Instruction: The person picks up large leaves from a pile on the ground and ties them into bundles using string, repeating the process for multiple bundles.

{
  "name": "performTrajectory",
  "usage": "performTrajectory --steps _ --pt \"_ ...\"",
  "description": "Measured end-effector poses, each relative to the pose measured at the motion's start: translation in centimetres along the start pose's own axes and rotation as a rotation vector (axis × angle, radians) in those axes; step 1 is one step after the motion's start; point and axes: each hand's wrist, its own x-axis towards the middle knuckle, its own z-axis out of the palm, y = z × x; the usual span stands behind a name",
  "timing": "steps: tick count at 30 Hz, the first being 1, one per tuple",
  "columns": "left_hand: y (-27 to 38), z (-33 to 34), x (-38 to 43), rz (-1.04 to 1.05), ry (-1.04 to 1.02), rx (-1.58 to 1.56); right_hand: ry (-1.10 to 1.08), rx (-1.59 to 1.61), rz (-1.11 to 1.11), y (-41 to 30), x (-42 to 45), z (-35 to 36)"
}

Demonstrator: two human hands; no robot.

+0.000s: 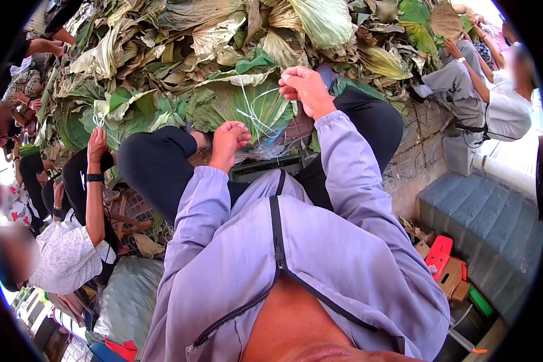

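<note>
My right hand point(305, 90) is raised over a large folded green leaf point(224, 106), likely lotus. A thin white string point(267, 92) is pinched between its thumb and fingers. The string drops in a loose loop to crossed strands over the leaf, between my knees. Lower and to the left, my left hand point(230, 141) hovers with curled fingers beside those strands. Whether it grips a strand cannot be made out. Loose clear plastic strands point(264, 153) lie at the leaf's near edge, in front of my lap.
A big heap of dried and green leaves point(199, 40) spreads ahead. At left, a co-worker's hand point(97, 144) holds white string by a leaf bundle point(129, 113). Another person point(502, 99) sits at right. Grey steps point(484, 226) and cardboard boxes point(450, 276) are at lower right.
</note>
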Motion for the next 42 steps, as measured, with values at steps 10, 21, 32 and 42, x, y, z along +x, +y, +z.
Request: performTrajectory --steps 10,21,32,42 --pt "-4.5 -0.5 7.1 0.023 0.136 0.094 -0.006 -0.465 0.297 14.6 2.8 0.1" --pt "-11.8 -1.2 12.1 -0.296 0.556 -0.202 0.134 -0.233 0.822 22.8 2.4 0.9" --pt "-12.6 0.2 12.1 -0.396 0.608 -0.278 0.253 0.066 0.886 25.6 3.3 0.5" --pt "-11.9 0.9 11.6 -0.463 0.523 -0.229 0.284 0.240 0.907 24.7 2.7 0.6"
